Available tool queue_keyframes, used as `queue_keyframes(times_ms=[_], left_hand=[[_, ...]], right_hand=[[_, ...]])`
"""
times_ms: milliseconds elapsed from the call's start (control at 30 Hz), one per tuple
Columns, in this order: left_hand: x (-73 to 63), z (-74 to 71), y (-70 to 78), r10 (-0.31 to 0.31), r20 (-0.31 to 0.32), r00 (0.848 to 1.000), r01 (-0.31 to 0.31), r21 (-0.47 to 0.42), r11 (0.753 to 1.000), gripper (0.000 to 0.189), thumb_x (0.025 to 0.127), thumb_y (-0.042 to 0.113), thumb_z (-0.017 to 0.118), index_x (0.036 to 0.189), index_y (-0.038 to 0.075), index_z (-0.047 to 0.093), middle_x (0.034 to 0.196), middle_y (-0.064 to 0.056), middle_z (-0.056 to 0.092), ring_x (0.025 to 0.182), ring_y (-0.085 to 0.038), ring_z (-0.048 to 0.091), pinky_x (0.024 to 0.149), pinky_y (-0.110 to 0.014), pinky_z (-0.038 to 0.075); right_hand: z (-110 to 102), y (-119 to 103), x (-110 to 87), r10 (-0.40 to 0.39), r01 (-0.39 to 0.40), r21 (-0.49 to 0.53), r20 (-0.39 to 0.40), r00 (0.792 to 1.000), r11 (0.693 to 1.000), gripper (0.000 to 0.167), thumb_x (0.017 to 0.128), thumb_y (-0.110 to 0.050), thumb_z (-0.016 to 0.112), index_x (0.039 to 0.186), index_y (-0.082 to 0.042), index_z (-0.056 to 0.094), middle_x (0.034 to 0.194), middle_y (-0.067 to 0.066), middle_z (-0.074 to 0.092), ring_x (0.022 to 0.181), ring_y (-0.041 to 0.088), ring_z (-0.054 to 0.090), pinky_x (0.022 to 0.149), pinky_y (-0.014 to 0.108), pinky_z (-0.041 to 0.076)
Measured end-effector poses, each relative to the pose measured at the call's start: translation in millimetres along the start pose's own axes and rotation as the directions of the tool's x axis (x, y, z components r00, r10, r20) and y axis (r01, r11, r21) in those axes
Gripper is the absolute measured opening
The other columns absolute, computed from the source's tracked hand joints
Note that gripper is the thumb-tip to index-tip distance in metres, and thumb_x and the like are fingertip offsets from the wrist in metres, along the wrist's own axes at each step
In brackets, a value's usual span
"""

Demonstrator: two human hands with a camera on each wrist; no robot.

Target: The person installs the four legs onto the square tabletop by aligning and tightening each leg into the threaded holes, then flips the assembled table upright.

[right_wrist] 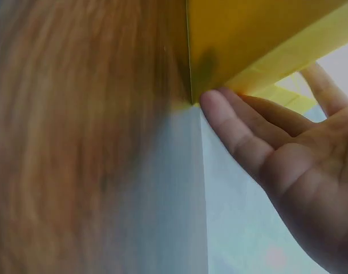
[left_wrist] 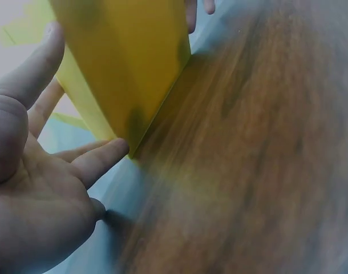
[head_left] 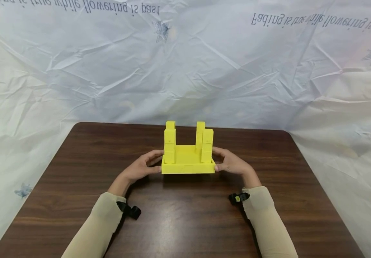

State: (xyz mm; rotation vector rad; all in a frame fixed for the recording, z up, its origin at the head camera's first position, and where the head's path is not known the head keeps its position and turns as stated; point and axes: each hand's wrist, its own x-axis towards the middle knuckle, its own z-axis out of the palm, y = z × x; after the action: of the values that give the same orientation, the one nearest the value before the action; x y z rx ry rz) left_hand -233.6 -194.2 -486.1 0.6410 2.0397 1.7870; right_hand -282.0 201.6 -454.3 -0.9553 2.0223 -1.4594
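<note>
A shallow yellow tray (head_left: 188,168) with several upright square posts (head_left: 207,145) is held level a little above the dark table. My left hand (head_left: 141,166) grips its left end, thumb toward the front corner and fingers farther back. At the right end my right hand (head_left: 234,163) holds it the same way. In the left wrist view, the thumb and fingertips meet the edges of the tray's smooth underside (left_wrist: 128,63). The right wrist view has fingertips against the other end of that underside (right_wrist: 242,34); part of the right thumb is out of sight.
The brown wooden table (head_left: 179,222) has rounded far corners. Behind it and at both sides hangs a wrinkled whitish sheet (head_left: 185,71) with printed lettering. Small black cameras (head_left: 130,210) are strapped to both wrists over pale sleeves (head_left: 95,225).
</note>
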Motion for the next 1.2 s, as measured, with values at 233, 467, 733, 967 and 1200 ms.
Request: queue_keyframes(times_ms=[233, 467, 733, 967, 1200], left_hand=[[1.5, 5.8, 2.6, 0.005, -0.032, 0.999, -0.005, 0.010, 1.000, 0.065, 0.106, 0.021, 0.067, 0.161, 0.004, 0.038, 0.162, -0.024, 0.039, 0.151, -0.044, 0.037, 0.112, -0.046, 0.048], [-0.8, 11.6, 7.4, -0.014, -0.066, 0.998, 0.016, 0.028, 0.999, 0.061, 0.109, 0.024, 0.062, 0.163, 0.008, 0.038, 0.159, -0.024, 0.043, 0.147, -0.045, 0.041, 0.114, -0.060, 0.043], [0.3, 20.8, 13.5, -0.063, -0.150, 0.987, 0.070, 0.046, 0.996, 0.060, 0.114, 0.034, 0.050, 0.168, 0.015, 0.031, 0.154, -0.022, 0.049, 0.146, -0.043, 0.041, 0.119, -0.068, 0.029], [3.9, 25.6, 18.0, -0.084, -0.170, 0.982, 0.089, 0.020, 0.996, 0.064, 0.115, 0.039, 0.043, 0.171, 0.014, 0.021, 0.163, -0.023, 0.039, 0.148, -0.045, 0.041, 0.122, -0.066, 0.027], [6.1, 28.4, 23.6, -0.101, -0.175, 0.979, 0.107, 0.026, 0.994, 0.065, 0.116, 0.044, 0.038, 0.171, 0.018, 0.017, 0.173, -0.017, 0.024, 0.149, -0.046, 0.040, 0.123, -0.065, 0.024]], right_hand=[[-2, 1, -1.0, -0.022, 0.020, -0.052, -0.031, 0.999, 0.998, 0.109, 0.089, -0.078, 0.059, 0.161, 0.002, 0.039, 0.138, 0.021, 0.064, 0.113, 0.021, 0.066, 0.092, 0.030, 0.052], [-3, -5, -4.0, 0.004, -0.006, -0.080, -0.026, 1.000, 0.997, 0.112, 0.092, -0.081, 0.049, 0.160, 0.007, 0.036, 0.124, 0.020, 0.071, 0.104, 0.028, 0.070, 0.090, 0.039, 0.055], [1, -19, -6.7, 0.078, -0.091, -0.120, -0.108, 0.991, 0.989, 0.109, 0.098, -0.080, 0.032, 0.158, 0.011, 0.037, 0.148, 0.034, 0.052, 0.129, 0.050, 0.057, 0.098, 0.055, 0.058], [5, -25, -3.5, 0.131, -0.143, -0.058, -0.175, 0.976, 0.988, 0.097, 0.104, -0.073, 0.031, 0.155, 0.009, 0.043, 0.155, 0.032, 0.044, 0.141, 0.050, 0.048, 0.102, 0.055, 0.055], [7, -29, 0.0, 0.168, -0.177, -0.024, -0.208, 0.964, 0.984, 0.087, 0.110, -0.065, 0.020, 0.152, 0.007, 0.047, 0.142, 0.029, 0.053, 0.126, 0.050, 0.059, 0.104, 0.057, 0.053]])
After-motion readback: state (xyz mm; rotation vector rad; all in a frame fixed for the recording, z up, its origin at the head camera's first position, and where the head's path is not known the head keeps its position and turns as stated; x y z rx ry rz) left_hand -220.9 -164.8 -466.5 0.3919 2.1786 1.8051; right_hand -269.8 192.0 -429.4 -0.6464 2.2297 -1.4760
